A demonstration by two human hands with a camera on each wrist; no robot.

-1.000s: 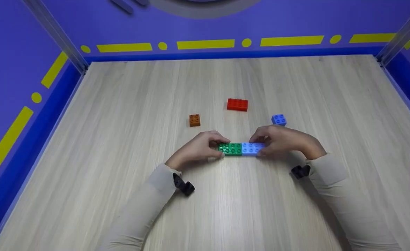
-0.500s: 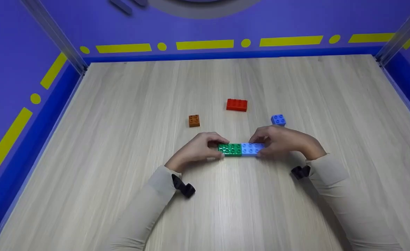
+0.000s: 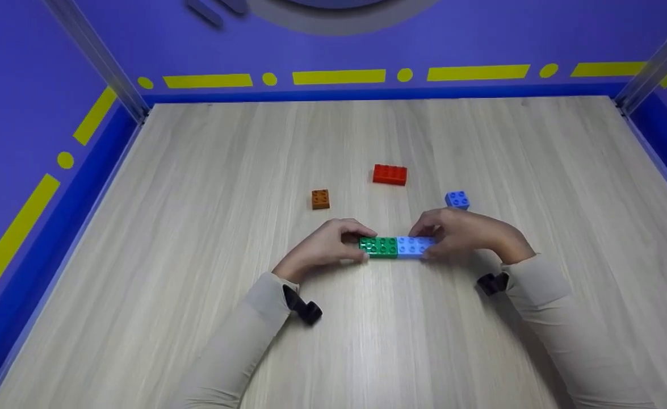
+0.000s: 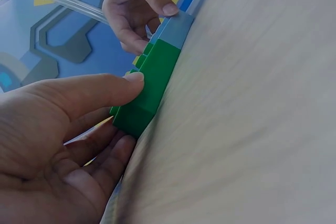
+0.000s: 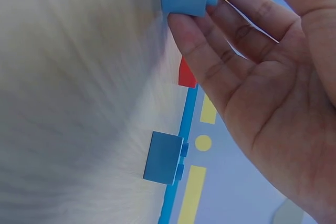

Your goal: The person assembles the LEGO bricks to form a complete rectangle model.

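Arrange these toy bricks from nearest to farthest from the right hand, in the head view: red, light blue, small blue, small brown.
1. Light-blue brick: pinched in the right hand.
2. Small blue brick: just beyond the hand.
3. Red brick: farther back, leftward.
4. Small brown brick: farthest left.

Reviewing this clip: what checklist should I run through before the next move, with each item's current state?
1. Left hand pinches green brick: ok.
2. Right hand pinches light blue brick: ok.
3. These two meet end to end, no visible gap: ok.
4. Anything joining them underneath: cannot tell, undersides hidden.
5. Small blue brick apart from the right hand: ok, per right wrist view.
6. Red brick and orange brick studs up: ok.
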